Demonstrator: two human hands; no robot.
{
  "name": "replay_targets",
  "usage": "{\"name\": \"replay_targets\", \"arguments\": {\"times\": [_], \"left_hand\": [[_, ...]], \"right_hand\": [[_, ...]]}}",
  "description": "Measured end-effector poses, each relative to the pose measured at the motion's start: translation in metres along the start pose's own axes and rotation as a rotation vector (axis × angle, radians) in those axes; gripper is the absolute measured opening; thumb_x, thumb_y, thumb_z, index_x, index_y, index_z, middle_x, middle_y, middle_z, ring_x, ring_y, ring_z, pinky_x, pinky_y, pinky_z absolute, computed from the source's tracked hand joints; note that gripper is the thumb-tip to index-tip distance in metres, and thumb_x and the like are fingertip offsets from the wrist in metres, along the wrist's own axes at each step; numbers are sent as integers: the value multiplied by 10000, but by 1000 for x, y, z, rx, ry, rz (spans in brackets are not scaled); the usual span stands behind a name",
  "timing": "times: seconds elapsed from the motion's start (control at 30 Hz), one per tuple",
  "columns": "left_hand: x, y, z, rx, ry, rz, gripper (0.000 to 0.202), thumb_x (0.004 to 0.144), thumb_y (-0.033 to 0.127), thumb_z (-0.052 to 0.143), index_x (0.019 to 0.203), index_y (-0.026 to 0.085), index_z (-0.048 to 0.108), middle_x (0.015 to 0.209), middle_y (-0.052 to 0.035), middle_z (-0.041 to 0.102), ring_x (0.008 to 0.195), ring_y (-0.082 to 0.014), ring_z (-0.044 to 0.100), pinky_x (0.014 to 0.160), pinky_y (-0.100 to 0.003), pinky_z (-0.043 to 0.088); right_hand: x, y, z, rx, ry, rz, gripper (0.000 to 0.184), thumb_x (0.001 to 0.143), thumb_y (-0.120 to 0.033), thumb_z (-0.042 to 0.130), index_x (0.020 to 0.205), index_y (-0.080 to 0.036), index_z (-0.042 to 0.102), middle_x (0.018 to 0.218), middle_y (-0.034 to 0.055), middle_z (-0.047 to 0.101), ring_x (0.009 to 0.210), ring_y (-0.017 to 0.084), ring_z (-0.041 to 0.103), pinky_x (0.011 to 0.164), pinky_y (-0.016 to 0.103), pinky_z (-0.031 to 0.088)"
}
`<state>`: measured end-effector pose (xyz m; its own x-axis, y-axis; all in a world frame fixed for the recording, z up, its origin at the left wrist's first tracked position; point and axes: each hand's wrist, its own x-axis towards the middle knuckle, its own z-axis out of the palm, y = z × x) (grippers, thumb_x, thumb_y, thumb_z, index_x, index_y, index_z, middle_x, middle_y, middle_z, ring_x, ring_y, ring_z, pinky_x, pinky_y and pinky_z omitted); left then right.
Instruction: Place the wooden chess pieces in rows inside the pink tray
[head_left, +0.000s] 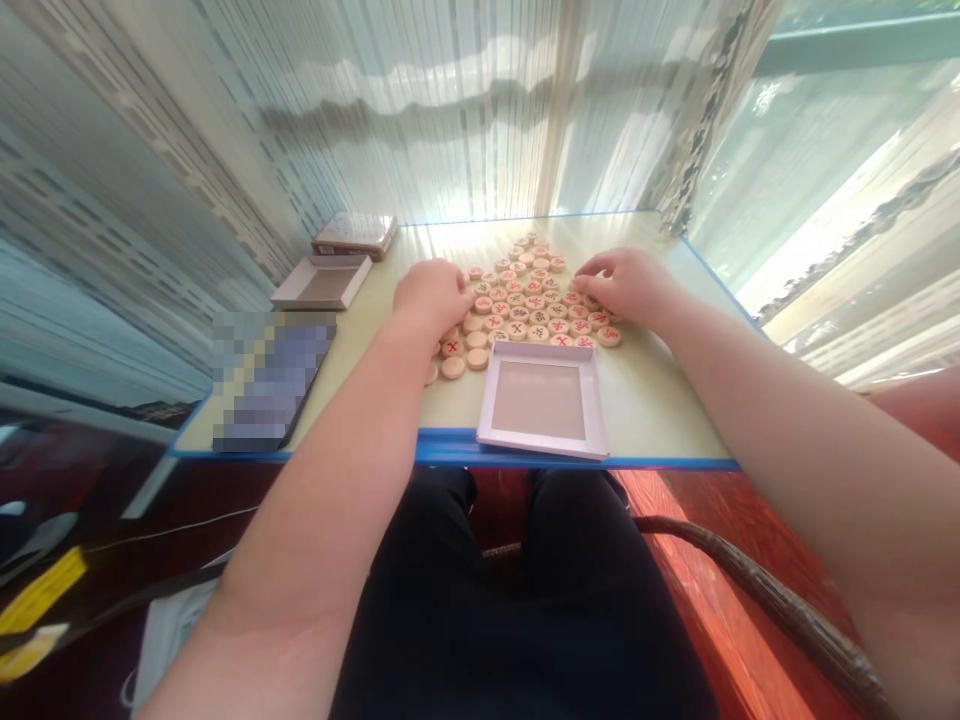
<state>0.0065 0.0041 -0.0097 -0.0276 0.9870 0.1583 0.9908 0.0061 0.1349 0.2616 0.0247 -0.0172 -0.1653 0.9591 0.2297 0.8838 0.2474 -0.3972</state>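
Observation:
Many round wooden Chinese chess pieces [534,302] lie flat in a close cluster on the table, most showing red or dark characters and some showing blank faces. At the cluster's left edge is my left hand [431,295], its fingers curled in; what they hold, if anything, is hidden. On the right side, my right hand [630,285] has its thumb and index finger bent together at a piece by the edge, and its other fingers rest over nearby pieces. In front of the cluster sits a shallow open white box half [487,410], touching the nearest pieces.
The pale table [649,400] has a blue rim. On its left are a blurred phone-like slab [274,390], another shallow open box half [283,298] and a flat box [356,232]. Sheer curtains [480,120] hang behind; a curved wooden chair arm [750,580] is below right.

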Motion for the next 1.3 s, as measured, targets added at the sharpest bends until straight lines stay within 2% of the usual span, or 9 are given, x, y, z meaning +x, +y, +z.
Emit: {"name": "replay_targets", "arguments": {"times": [0.2,0.43,0.6,0.7,0.83,0.9,1.03,1.17,1.3], "left_hand": [[1,2,-1,-78,19,-22,169,794,379,577,835,259,688,931,-67,697,963,-255,594,841,-337,457],[3,3,2,-120,65,-15,208,829,318,505,858,228,690,902,-78,688,930,-245,602,856,-330,445],[4,3,5,-101,85,-26,250,862,323,466,920,228,690,962,-80,680,993,-233,582,893,-305,431],[1,4,0,-83,87,-40,265,869,335,466,940,216,693,968,-88,677,1011,-242,578,900,-315,432],[-2,1,-12,-61,99,-129,237,849,287,507,958,194,696,973,-100,680,976,-248,598,893,-341,446],[-3,-2,-18,-61,47,-161,194,810,257,560,925,195,703,929,-96,688,922,-248,619,863,-340,467],[-8,-4,-25,-70,-128,-166,146,713,200,660,847,214,718,806,-71,695,833,-245,645,809,-324,496],[-14,-3,-32,-110,-212,-94,232,688,149,669,886,252,729,844,-38,712,821,-224,657,789,-294,501],[-17,-2,-38,-151,-299,-110,333,651,103,668,937,264,726,903,-17,719,759,-200,656,722,-278,509]], "right_hand": [[1,2,2,-4,-24,-67,262,825,-332,561,964,-186,728,943,67,701,934,224,610,879,336,436],[-1,0,2,20,-49,-43,223,815,-313,560,930,-227,730,892,57,703,929,252,623,870,344,455],[-1,1,2,17,-44,-46,219,805,-322,571,930,-234,729,899,54,705,927,259,624,853,347,462],[0,1,2,28,-52,-37,211,805,-314,568,912,-232,730,880,53,706,916,257,626,833,344,466],[0,1,2,31,-59,-27,214,806,-301,562,919,-226,728,909,51,707,901,245,627,826,335,463],[0,1,2,11,-57,-34,224,803,-303,563,935,-221,724,954,48,701,902,236,621,832,338,460],[1,2,3,-22,-27,-58,226,800,-307,557,925,-226,726,999,62,671,961,241,599,881,347,446],[4,6,6,-4,14,-88,215,797,-324,561,892,-235,732,1023,78,645,1007,254,582,915,351,436],[6,8,9,-7,6,-100,210,793,-326,567,892,-238,731,1013,76,647,990,259,586,902,364,441]]}}
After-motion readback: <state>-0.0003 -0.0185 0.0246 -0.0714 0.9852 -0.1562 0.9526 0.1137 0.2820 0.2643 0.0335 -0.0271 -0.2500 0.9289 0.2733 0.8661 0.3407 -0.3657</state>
